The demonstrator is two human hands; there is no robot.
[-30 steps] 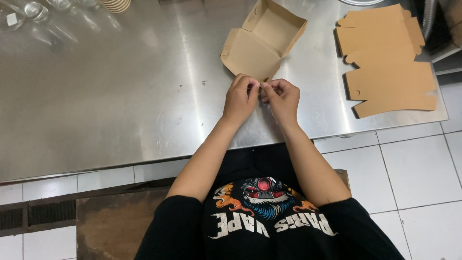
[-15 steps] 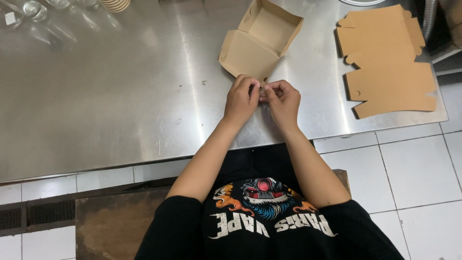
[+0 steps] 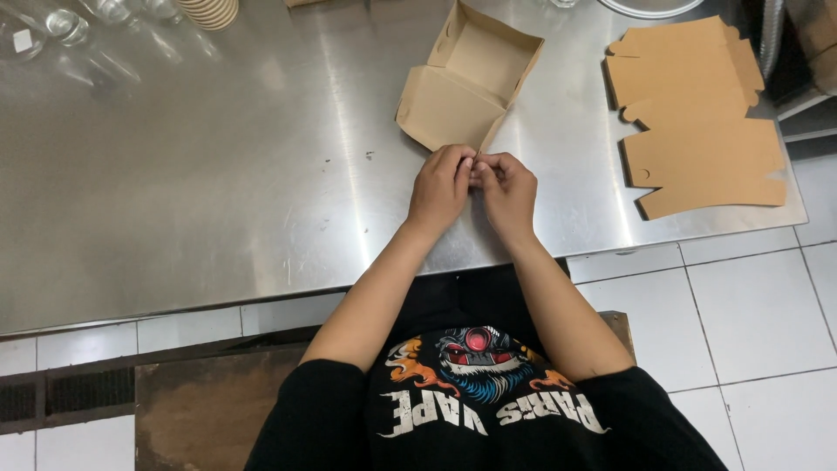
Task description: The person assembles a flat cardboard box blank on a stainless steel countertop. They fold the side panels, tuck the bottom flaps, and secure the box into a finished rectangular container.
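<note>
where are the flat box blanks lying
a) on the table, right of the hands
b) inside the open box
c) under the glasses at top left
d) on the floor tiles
a: the stack of flat blanks lies on the steel table, right of both hands, while the open box sits just beyond the left hand and right hand.
</note>
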